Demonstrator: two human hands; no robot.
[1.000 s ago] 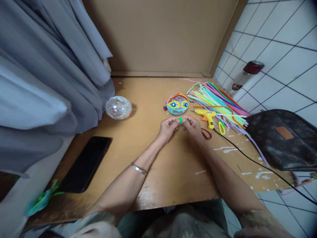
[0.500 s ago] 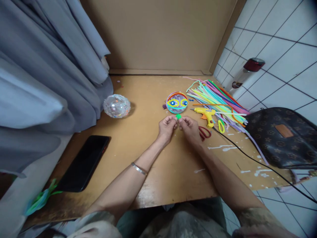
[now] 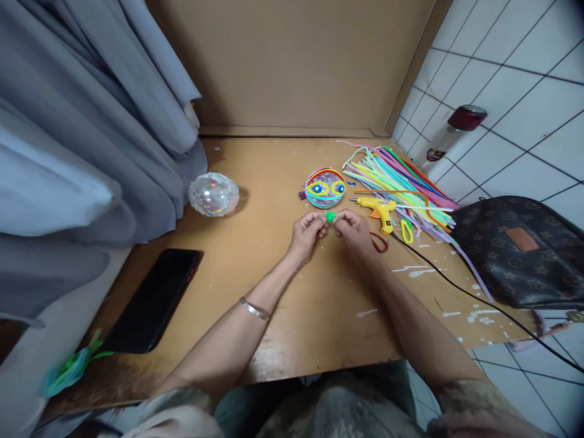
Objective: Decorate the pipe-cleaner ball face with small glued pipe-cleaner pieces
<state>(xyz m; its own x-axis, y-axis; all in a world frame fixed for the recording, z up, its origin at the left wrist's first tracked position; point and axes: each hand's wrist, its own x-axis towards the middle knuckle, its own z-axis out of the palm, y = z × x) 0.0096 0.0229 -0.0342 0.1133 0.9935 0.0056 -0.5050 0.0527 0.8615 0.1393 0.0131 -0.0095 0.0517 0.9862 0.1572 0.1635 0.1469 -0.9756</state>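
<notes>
Hands (image 3: pixel 305 236) (image 3: pixel 354 232) (close together), green piece (image 3: pixel 330 216) between

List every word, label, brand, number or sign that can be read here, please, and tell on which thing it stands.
No text can be read.
Bottle: dark label, too small and blurred.
Bag: repeated pale pattern and brown patch; any letters are too small.
Phone: dark screen, no text visible.
Green piece at the fingertips: no writing visible.
</notes>
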